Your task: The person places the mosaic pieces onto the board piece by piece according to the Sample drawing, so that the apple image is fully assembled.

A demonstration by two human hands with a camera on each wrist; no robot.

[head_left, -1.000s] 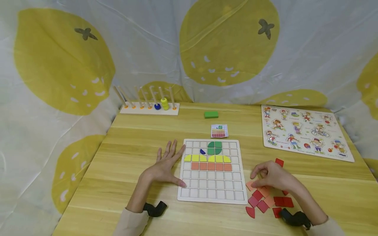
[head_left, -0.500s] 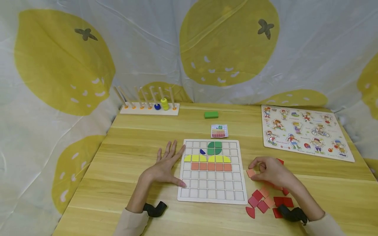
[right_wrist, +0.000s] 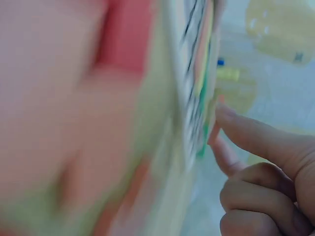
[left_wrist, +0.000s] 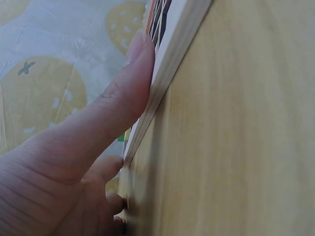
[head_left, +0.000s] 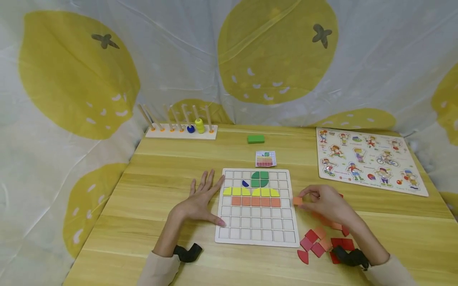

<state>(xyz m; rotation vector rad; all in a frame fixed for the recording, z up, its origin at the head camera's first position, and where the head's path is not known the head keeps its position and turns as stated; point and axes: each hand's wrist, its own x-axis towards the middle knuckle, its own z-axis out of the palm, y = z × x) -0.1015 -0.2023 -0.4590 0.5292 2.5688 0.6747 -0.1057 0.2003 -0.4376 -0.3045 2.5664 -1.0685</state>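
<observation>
A white grid board [head_left: 256, 236] lies on the wooden table, with green, blue, yellow and orange tiles set in its upper rows. My left hand [head_left: 200, 202] is spread along the board's left edge, thumb and index finger touching it; the left wrist view shows the thumb [left_wrist: 115, 105] resting on the rim. Between thumb and index finger, my right hand [head_left: 327, 202] pinches an orange square tile [head_left: 297, 201] just by the board's right edge. Loose red and orange tiles [head_left: 317, 249] lie below that hand, some partly hidden by it.
Behind the board lie a small pattern card [head_left: 266, 159] and a green block [head_left: 255, 139]. A peg stand [head_left: 181, 132] with beads is at the back left. A picture puzzle board [head_left: 372, 161] lies at the back right, near the printed curtain [head_left: 179, 59].
My right hand has picked an orange tile from the loose pile and carried it up and left to the board's right edge. The left hand has stayed in place.
</observation>
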